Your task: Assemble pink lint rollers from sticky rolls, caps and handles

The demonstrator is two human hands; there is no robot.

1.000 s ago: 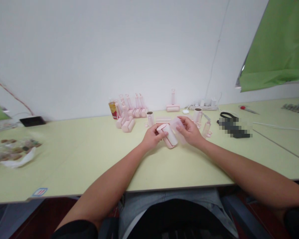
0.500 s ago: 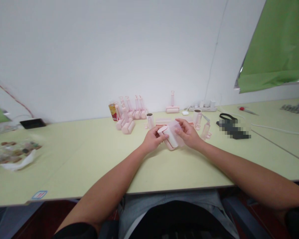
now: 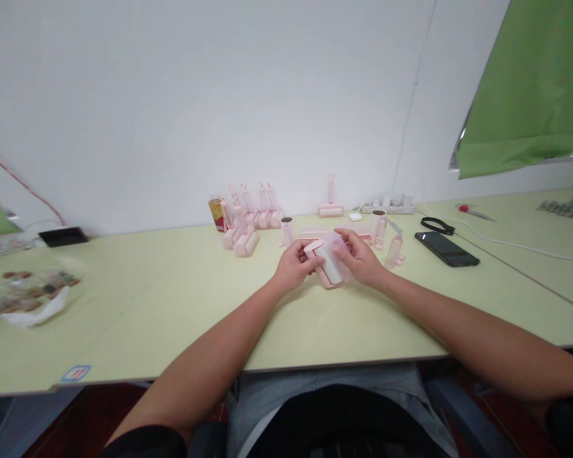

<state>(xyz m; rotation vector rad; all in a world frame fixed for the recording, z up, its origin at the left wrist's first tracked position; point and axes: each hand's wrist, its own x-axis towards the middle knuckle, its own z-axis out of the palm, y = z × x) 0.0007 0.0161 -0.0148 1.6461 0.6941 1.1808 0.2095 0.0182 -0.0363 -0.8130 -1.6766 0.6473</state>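
My left hand [image 3: 291, 266] grips the pink end of a small lint roller [image 3: 327, 265] with a white paper roll, held just above the pale green table [image 3: 172, 299]. My right hand [image 3: 360, 257] holds a clear plastic cover [image 3: 338, 245] against the roller's far side. The two hands meet over the middle of the table. Part of the roller is hidden by my fingers.
A group of assembled pink lint rollers [image 3: 248, 219] and a small bottle [image 3: 216, 212] stand behind my hands. Loose roller parts [image 3: 386, 238] lie to the right, then a black phone [image 3: 446, 248], a power strip [image 3: 389, 207] and a red-handled tool [image 3: 472, 210]. A snack bag [image 3: 23, 292] lies far left.
My right hand has brought the clear cover in against the roller; the hands have closed together and shifted slightly away from me.
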